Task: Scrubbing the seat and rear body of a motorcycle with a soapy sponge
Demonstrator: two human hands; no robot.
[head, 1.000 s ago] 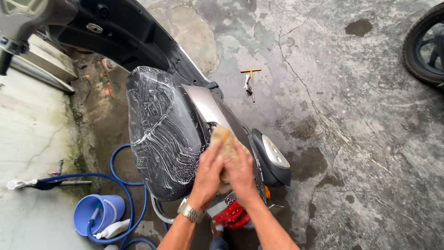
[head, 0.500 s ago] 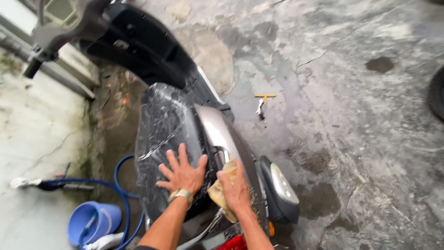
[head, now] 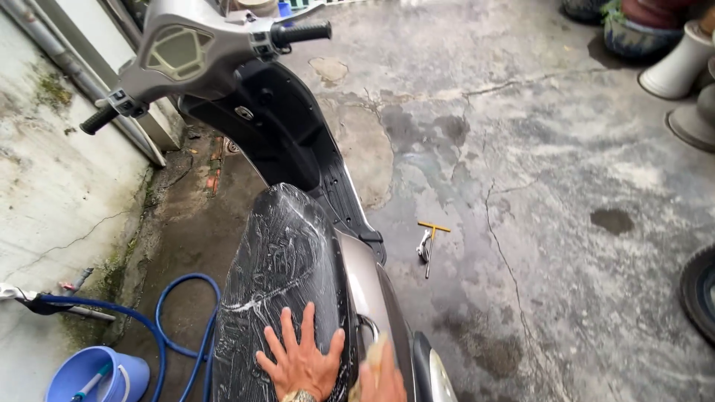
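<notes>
Now left hand [head: 302,361] flat on seat [head: 279,260], unmoved.

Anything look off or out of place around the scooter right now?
A small yellow-handled tool lies loose on the wet concrete floor right of the scooter, and that floor is cracked and patchy. Otherwise nothing odd: left hand lies flat on the soapy seat, right hand presses a sponge.

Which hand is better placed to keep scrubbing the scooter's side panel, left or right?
Right, probably. The right hand already presses the sponge against the grey side panel. The left hand lies flat and spread on the soapy seat, holding nothing.
</notes>
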